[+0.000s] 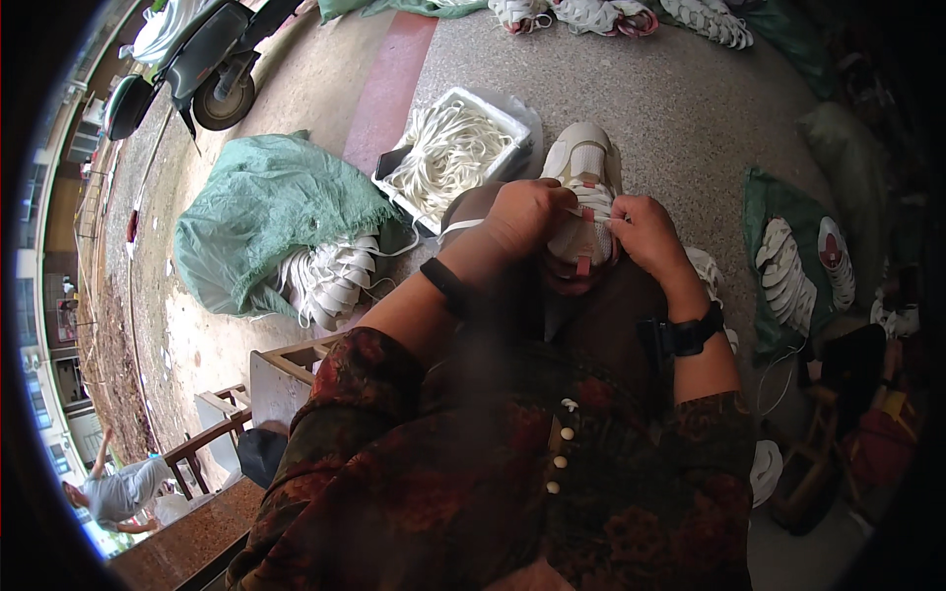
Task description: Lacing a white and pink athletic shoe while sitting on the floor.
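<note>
A white and pink sneaker [583, 156] rests on my knees, its toe pointing away from me. My left hand [530, 212] is closed at the left side of the lacing, fingers pinched on a white shoelace [463, 226] whose loose part trails off to the left. On the opposite side, my right hand [646, 233] pinches the lace close to the eyelets. Between the two hands the lace crosses the tongue, near a pink patch. The heel end of the sneaker lies in shadow between my thighs.
A white crate [521, 140] heaped with white laces stands beyond my left knee. Left of it, a green sack [261, 212] spills white shoe uppers [330, 281]. Another green sack with uppers [785, 276] lies at right. A motor scooter [202, 64] is parked far left; a person [123, 492] is lower left.
</note>
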A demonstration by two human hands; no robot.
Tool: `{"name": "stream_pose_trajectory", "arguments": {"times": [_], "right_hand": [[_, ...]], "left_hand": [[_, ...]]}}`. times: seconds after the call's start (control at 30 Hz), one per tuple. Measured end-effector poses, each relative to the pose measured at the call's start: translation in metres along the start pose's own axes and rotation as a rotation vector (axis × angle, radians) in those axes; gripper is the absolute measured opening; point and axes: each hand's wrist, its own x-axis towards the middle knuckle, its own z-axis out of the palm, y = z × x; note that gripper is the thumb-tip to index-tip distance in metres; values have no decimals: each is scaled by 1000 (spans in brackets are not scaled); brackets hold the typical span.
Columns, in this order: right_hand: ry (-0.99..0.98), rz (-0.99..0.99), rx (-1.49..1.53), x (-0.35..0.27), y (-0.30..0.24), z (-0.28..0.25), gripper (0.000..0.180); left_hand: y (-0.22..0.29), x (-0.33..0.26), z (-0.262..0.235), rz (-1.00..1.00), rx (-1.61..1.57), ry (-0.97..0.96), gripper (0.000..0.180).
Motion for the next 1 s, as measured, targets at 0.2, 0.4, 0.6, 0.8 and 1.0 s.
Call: {"name": "stream_pose_trajectory", "arguments": {"times": [0.2, 0.4, 0.6, 0.8, 1.0], "right_hand": [[51, -81, -152, 1, -4, 7, 11], [203, -416, -556, -3, 6, 5, 7], [265, -685, -618, -12, 29, -2, 11], [93, -736, -724, -28, 39, -9, 29], [226, -389, -368, -27, 26, 4, 19]], "left_hand": [[0, 14, 3, -6, 158, -129, 11], [4, 16, 8, 130, 320, -66, 11], [-4, 7, 0, 326, 221, -66, 12], [-7, -13, 4, 245, 58, -61, 11], [-24, -15, -1, 9, -122, 27, 14]]}}
